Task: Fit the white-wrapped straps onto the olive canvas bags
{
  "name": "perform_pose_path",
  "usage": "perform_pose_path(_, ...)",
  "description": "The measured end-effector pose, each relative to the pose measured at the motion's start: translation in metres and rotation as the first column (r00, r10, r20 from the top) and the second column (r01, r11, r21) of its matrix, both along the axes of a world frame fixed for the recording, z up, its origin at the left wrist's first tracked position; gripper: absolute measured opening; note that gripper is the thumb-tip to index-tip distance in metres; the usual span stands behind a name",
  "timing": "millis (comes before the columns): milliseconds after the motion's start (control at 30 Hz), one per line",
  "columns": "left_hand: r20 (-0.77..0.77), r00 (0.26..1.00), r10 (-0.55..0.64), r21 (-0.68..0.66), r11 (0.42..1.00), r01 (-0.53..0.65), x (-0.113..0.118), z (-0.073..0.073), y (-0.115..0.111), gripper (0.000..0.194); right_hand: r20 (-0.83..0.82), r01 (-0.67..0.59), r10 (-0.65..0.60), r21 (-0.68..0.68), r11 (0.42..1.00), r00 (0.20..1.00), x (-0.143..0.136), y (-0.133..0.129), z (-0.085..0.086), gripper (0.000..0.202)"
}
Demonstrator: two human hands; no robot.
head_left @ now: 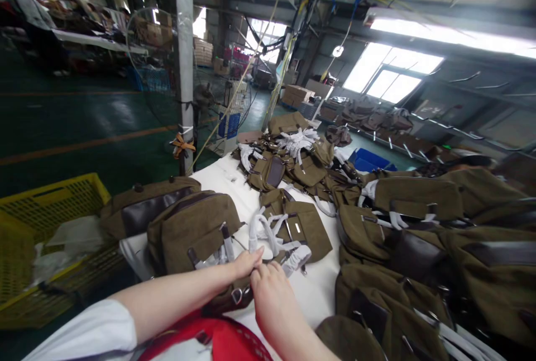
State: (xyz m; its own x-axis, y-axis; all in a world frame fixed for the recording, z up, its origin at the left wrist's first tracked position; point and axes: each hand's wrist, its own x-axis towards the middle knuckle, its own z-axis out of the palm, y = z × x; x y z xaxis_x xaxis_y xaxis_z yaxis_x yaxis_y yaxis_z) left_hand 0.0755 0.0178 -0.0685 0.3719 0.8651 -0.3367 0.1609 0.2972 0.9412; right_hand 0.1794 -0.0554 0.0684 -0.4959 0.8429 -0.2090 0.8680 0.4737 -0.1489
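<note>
My left hand (248,263) and my right hand (270,283) meet in front of me, fingers closed and pressed together at the upper part of an olive bag (238,295) with dark trim and a metal ring. The exact part pinched between the fingers is hidden. Just beyond my fingertips, white-wrapped handles (263,229) loop up beside another olive bag (307,227) lying on the white table (221,179). To the left, next to my left forearm, stands a fuller olive bag (195,232) with dark straps.
A heap of olive bags (272,171) covers the table's far end, and more bags (419,271) are piled along the right. A yellow crate (54,199) with clear plastic stands at left. A metal post (184,70) and a blue bin (371,161) are farther back.
</note>
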Motion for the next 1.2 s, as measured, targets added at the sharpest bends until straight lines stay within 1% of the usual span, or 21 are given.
perform_pose_path(67, 0.000, 1.000, 0.006, -0.005, 1.000, -0.006, 0.005, 0.002, -0.005, 0.058, 0.055, 0.049, -0.049, 0.005, 0.999, 0.997, 0.011, 0.013, -0.004, 0.038)
perform_pose_path(133, 0.012, 1.000, -0.004, -0.009, 1.000, 0.004, 0.010, 0.003, -0.011, 0.059, 0.115, 0.121, -0.120, 0.000, 0.993, 0.986, 0.028, 0.031, -0.014, 0.034)
perform_pose_path(200, 0.022, 1.000, -0.018, -0.003, 1.000, 0.018, 0.012, 0.003, -0.019, 0.062, 0.172, 0.210, -0.206, -0.007, 0.978, 0.963, 0.051, 0.053, -0.032, 0.030)
perform_pose_path(300, 0.039, 0.998, -0.041, 0.020, 0.999, 0.041, 0.011, 0.004, -0.025, 0.064, 0.242, 0.361, -0.346, -0.019, 0.932, 0.906, 0.087, 0.079, -0.066, 0.025)
perform_pose_path(367, 0.054, 0.998, -0.043, 0.039, 0.998, 0.041, 0.008, 0.004, -0.025, 0.066, 0.257, 0.436, -0.414, -0.033, 0.900, 0.873, 0.105, 0.088, -0.086, 0.022)
perform_pose_path(433, 0.065, 0.997, -0.029, 0.050, 0.998, 0.026, 0.003, 0.005, -0.020, 0.068, 0.224, 0.466, -0.448, -0.031, 0.884, 0.866, 0.112, 0.088, -0.097, 0.024)
perform_pose_path(467, 0.066, 0.998, -0.020, 0.056, 0.998, 0.016, -0.001, 0.005, -0.017, 0.068, 0.187, 0.464, -0.453, -0.018, 0.886, 0.872, 0.112, 0.085, -0.098, 0.027)
perform_pose_path(533, 0.058, 0.998, -0.009, 0.068, 0.998, 0.005, -0.009, 0.006, -0.009, 0.070, 0.082, 0.431, -0.431, 0.018, 0.902, 0.899, 0.107, 0.076, -0.093, 0.033)
perform_pose_path(600, 0.037, 0.999, -0.014, 0.080, 0.997, 0.011, -0.018, 0.009, -0.001, 0.070, -0.029, 0.358, -0.357, 0.028, 0.933, 0.934, 0.099, 0.063, -0.083, 0.035)
perform_pose_path(633, 0.023, 0.999, -0.023, 0.084, 0.996, 0.021, -0.022, 0.011, 0.003, 0.070, -0.086, 0.297, -0.295, 0.005, 0.955, 0.952, 0.095, 0.056, -0.080, 0.036)
perform_pose_path(700, -0.011, 0.999, -0.052, 0.088, 0.995, 0.052, -0.032, 0.016, 0.009, 0.069, -0.210, 0.146, -0.162, -0.092, 0.985, 0.964, 0.088, 0.043, -0.077, 0.038)
perform_pose_path(767, -0.041, 0.995, -0.094, 0.091, 0.991, 0.097, -0.042, 0.024, 0.013, 0.067, -0.299, 0.033, -0.081, -0.164, 0.986, 0.951, 0.082, 0.033, -0.081, 0.031)
perform_pose_path(833, -0.110, 0.979, -0.172, 0.129, 0.974, 0.185, -0.053, 0.034, 0.012, 0.059, -0.319, 0.006, -0.064, -0.178, 0.984, 0.946, 0.078, 0.025, -0.087, 0.020)
perform_pose_path(867, -0.183, 0.958, -0.221, 0.164, 0.954, 0.251, -0.058, 0.039, 0.010, 0.056, -0.307, 0.013, -0.065, -0.168, 0.986, 0.950, 0.076, 0.023, -0.089, 0.017)
perform_pose_path(933, -0.393, 0.876, -0.278, 0.228, 0.894, 0.386, -0.069, 0.049, 0.006, 0.060, -0.287, 0.011, -0.054, -0.151, 0.989, 0.956, 0.071, 0.018, -0.088, 0.019)
perform_pose_path(967, -0.502, 0.823, -0.265, 0.247, 0.868, 0.430, -0.074, 0.053, 0.004, 0.061, -0.282, 0.003, -0.042, -0.137, 0.991, 0.959, 0.069, 0.016, -0.085, 0.019)
perform_pose_path(1000, -0.587, 0.779, -0.221, 0.264, 0.858, 0.442, -0.078, 0.056, 0.001, 0.059, -0.273, -0.008, -0.024, -0.114, 0.994, 0.962, 0.066, 0.014, -0.082, 0.019)
perform_pose_path(1033, -0.639, 0.753, -0.154, 0.285, 0.862, 0.418, -0.083, 0.059, 0.000, 0.053, -0.261, -0.023, 0.001, -0.082, 0.996, 0.965, 0.064, 0.011, -0.077, 0.019)
perform_pose_path(1133, -0.689, 0.720, 0.085, 0.388, 0.882, 0.267, -0.097, 0.068, 0.002, 0.021, -0.217, -0.062, 0.068, 0.032, 0.998, 0.974, 0.057, -0.004, -0.065, 0.018)
perform_pose_path(1167, -0.685, 0.711, 0.159, 0.422, 0.882, 0.210, -0.102, 0.072, 0.003, 0.016, -0.206, -0.092, 0.106, 0.074, 0.993, 0.973, 0.055, -0.011, -0.062, 0.018)
perform_pose_path(1200, -0.678, 0.701, 0.221, 0.450, 0.879, 0.159, -0.106, 0.076, 0.005, 0.018, -0.194, -0.129, 0.151, 0.120, 0.984, 0.969, 0.054, -0.020, -0.058, 0.019)
